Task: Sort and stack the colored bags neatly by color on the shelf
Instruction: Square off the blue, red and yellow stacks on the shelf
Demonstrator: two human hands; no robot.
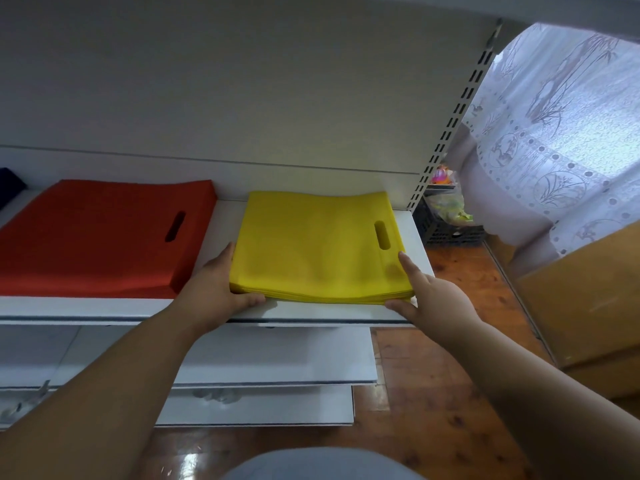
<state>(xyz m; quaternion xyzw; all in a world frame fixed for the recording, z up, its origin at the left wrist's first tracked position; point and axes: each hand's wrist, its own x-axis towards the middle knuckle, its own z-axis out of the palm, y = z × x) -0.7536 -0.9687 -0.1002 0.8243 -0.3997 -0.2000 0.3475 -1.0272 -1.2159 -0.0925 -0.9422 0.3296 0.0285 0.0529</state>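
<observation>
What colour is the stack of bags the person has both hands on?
Yellow; the bag stack shows plainly in the head view.

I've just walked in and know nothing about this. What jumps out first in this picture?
The bright yellow stack of bags on the white shelf catches the eye first, with the person's left hand at its near left corner and right hand at its near right corner, both touching its edges. Just left of it, apart from it, lies a red stack of bags. On the far right hangs a white lace curtain.
</observation>
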